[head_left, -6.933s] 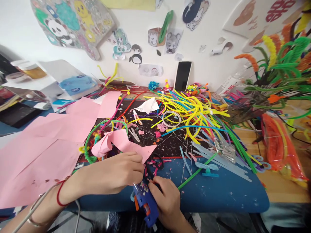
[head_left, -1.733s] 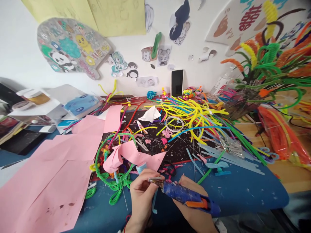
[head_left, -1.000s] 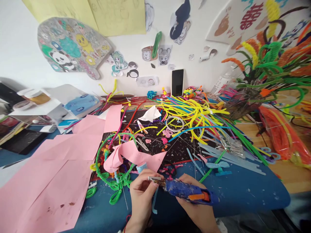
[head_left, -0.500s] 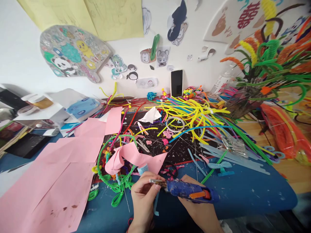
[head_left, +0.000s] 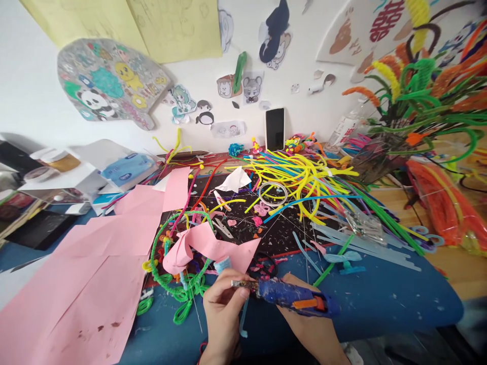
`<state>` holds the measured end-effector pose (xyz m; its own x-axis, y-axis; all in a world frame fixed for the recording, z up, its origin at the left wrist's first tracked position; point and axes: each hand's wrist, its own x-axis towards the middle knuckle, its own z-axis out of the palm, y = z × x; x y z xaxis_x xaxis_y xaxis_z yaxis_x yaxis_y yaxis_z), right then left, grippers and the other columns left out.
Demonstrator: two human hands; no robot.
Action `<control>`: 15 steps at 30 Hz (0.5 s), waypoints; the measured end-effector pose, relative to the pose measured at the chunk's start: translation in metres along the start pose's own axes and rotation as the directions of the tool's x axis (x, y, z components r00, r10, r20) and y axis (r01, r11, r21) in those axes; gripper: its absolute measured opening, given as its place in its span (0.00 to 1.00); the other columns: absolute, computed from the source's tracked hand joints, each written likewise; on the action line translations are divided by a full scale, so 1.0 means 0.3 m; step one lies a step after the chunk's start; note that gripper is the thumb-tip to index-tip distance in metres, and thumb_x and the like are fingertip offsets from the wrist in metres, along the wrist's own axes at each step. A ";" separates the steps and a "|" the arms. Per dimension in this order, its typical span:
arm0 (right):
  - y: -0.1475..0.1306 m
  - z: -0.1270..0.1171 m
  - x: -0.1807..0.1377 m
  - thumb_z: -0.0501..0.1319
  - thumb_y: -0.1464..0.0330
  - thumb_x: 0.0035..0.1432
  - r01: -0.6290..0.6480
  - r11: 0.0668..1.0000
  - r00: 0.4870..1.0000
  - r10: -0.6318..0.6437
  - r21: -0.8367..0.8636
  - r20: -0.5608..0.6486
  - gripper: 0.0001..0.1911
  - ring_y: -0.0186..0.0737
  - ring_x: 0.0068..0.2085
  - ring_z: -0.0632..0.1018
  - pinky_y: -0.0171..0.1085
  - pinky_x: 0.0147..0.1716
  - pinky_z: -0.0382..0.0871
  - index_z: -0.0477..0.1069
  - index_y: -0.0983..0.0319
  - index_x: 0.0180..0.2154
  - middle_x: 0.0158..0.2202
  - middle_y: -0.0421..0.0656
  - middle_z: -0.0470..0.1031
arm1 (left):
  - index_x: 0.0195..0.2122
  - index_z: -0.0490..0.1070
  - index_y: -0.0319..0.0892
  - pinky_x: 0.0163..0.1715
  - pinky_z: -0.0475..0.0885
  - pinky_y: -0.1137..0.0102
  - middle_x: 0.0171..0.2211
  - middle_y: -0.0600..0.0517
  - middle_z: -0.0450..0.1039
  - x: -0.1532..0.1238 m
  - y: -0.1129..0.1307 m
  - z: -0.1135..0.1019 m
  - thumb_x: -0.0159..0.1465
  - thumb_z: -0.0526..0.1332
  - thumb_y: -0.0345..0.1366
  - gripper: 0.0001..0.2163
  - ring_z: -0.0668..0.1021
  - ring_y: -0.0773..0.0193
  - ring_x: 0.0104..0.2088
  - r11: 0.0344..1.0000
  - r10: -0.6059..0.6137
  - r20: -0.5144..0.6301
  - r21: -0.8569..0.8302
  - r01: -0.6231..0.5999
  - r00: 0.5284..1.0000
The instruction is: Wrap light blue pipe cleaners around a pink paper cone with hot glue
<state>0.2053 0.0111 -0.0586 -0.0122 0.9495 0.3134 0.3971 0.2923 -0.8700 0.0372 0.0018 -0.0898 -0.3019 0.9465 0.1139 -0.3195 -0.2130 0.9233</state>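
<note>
My right hand (head_left: 304, 324) is closed round a blue glue gun (head_left: 292, 296) with an orange trigger, held level with its metal tip pointing left. My left hand (head_left: 222, 309) is closed in a pinch right at that tip, holding a light blue pipe cleaner (head_left: 242, 317) whose end hangs down below the fingers. Both hands hover over the near edge of the blue table mat (head_left: 380, 299). Just beyond them lie a curled pink paper piece (head_left: 205, 246) and a green pipe-cleaner loop (head_left: 178, 291).
Pink paper sheets (head_left: 76, 274) cover the left side. A heap of yellow and coloured pipe cleaners (head_left: 304, 177), a tape ring (head_left: 273, 193) and a phone (head_left: 274, 129) against the wall lie further back. An orange pipe-cleaner bundle (head_left: 441, 208) and pipe-cleaner flowers (head_left: 418, 96) stand at the right.
Since 6.9 s ago the glue gun has been lifted and turned level, tip to the left. Over the last second the hands have barely moved; only the view shifts slightly.
</note>
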 end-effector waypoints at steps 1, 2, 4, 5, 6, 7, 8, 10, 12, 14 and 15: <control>-0.004 0.000 0.001 0.65 0.72 0.56 0.014 1.000 1.000 -0.013 -0.011 0.026 0.11 0.39 0.19 0.78 0.35 0.19 0.70 0.74 0.54 0.23 0.20 0.37 0.76 | 0.31 0.86 0.48 0.32 0.79 0.71 0.29 0.51 0.82 0.000 -0.001 0.000 0.56 0.76 0.34 0.03 0.83 0.60 0.31 1.000 0.003 0.000 -0.002 -0.003 1.000; -0.006 0.000 0.002 0.63 0.72 0.58 0.037 0.999 0.997 -0.034 -0.031 0.074 0.11 0.40 0.20 0.79 0.36 0.20 0.71 0.75 0.55 0.24 0.20 0.38 0.76 | 0.31 0.86 0.49 0.32 0.79 0.71 0.29 0.51 0.82 0.000 -0.002 0.000 0.57 0.76 0.34 0.03 0.83 0.60 0.31 1.000 0.004 0.001 -0.004 -0.004 1.000; -0.007 0.000 0.001 0.60 0.72 0.60 0.078 0.995 0.990 -0.070 -0.059 0.126 0.13 0.40 0.21 0.79 0.36 0.20 0.71 0.72 0.56 0.24 0.20 0.39 0.75 | 0.31 0.86 0.49 0.32 0.79 0.71 0.29 0.51 0.82 0.000 -0.002 0.000 0.57 0.75 0.34 0.02 0.84 0.61 0.31 1.000 0.005 0.008 -0.009 -0.005 1.000; -0.006 -0.001 0.000 0.60 0.71 0.60 0.089 0.994 0.988 -0.080 -0.067 0.131 0.14 0.40 0.20 0.78 0.36 0.19 0.70 0.70 0.56 0.22 0.20 0.39 0.74 | 0.32 0.86 0.49 0.32 0.79 0.71 0.29 0.51 0.82 0.001 -0.002 0.000 0.58 0.75 0.34 0.02 0.84 0.61 0.31 1.000 0.006 0.012 -0.011 -0.006 1.000; -0.004 -0.002 -0.001 0.59 0.71 0.60 0.092 0.994 0.988 -0.083 -0.065 0.129 0.14 0.40 0.20 0.77 0.36 0.18 0.69 0.68 0.56 0.22 0.20 0.38 0.73 | 0.32 0.86 0.48 0.32 0.79 0.71 0.29 0.51 0.82 0.001 -0.001 0.000 0.58 0.75 0.34 0.02 0.84 0.61 0.31 1.000 0.006 0.015 -0.013 -0.006 1.000; -0.001 -0.003 -0.004 0.59 0.70 0.60 0.084 0.995 0.989 -0.077 -0.049 0.123 0.14 0.40 0.20 0.77 0.36 0.17 0.69 0.67 0.56 0.22 0.20 0.38 0.73 | 0.32 0.86 0.48 0.32 0.79 0.71 0.29 0.51 0.81 0.000 -0.001 0.000 0.58 0.75 0.34 0.02 0.84 0.61 0.30 1.000 0.008 0.018 -0.015 -0.007 1.000; 0.003 -0.005 -0.007 0.60 0.70 0.60 0.062 0.998 0.991 -0.058 -0.024 0.121 0.13 0.40 0.20 0.77 0.36 0.18 0.70 0.67 0.56 0.23 0.21 0.38 0.73 | 0.32 0.86 0.48 0.32 0.79 0.71 0.29 0.52 0.81 0.000 0.000 0.000 0.58 0.75 0.34 0.02 0.84 0.61 0.30 1.000 0.008 0.018 -0.017 -0.008 1.000; 0.011 -0.008 -0.015 0.61 0.70 0.60 0.000 1.000 0.992 -0.004 0.031 0.125 0.10 0.39 0.23 0.78 0.34 0.21 0.73 0.69 0.57 0.26 0.23 0.38 0.75 | 0.32 0.86 0.48 0.32 0.79 0.72 0.29 0.52 0.81 0.000 0.000 -0.001 0.58 0.75 0.33 0.02 0.83 0.62 0.30 1.000 0.007 0.016 -0.019 -0.007 1.000; 0.018 -0.009 -0.022 0.63 0.70 0.60 -0.049 0.996 0.991 0.039 0.075 0.131 0.05 0.39 0.24 0.80 0.33 0.24 0.75 0.71 0.57 0.30 0.25 0.37 0.77 | 0.32 0.86 0.47 0.31 0.79 0.73 0.29 0.52 0.80 0.000 0.000 -0.001 0.58 0.75 0.33 0.02 0.83 0.63 0.29 1.000 0.010 0.017 -0.023 -0.010 1.000; 0.018 -0.008 -0.023 0.64 0.70 0.59 -0.063 0.994 0.992 0.053 0.094 0.113 0.04 0.38 0.25 0.80 0.33 0.25 0.76 0.72 0.56 0.31 0.25 0.36 0.78 | 0.32 0.86 0.47 0.31 0.79 0.73 0.29 0.52 0.80 0.000 0.001 0.001 0.58 0.75 0.33 0.02 0.83 0.64 0.29 1.000 0.016 0.018 -0.026 -0.016 1.000; 0.016 -0.007 -0.021 0.64 0.70 0.58 -0.062 0.993 0.993 0.052 0.099 0.102 0.05 0.38 0.24 0.79 0.32 0.25 0.76 0.71 0.57 0.30 0.24 0.36 0.78 | 0.32 0.86 0.47 0.31 0.79 0.73 0.29 0.52 0.81 0.000 0.001 0.002 0.58 0.75 0.33 0.02 0.83 0.63 0.29 0.999 0.022 0.018 -0.028 -0.022 1.000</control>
<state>0.2092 0.0063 -0.0640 -0.0850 0.9701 0.2275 0.3040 0.2427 -0.9212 0.0376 0.0019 -0.0892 -0.2930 0.9457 0.1410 -0.3375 -0.2402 0.9102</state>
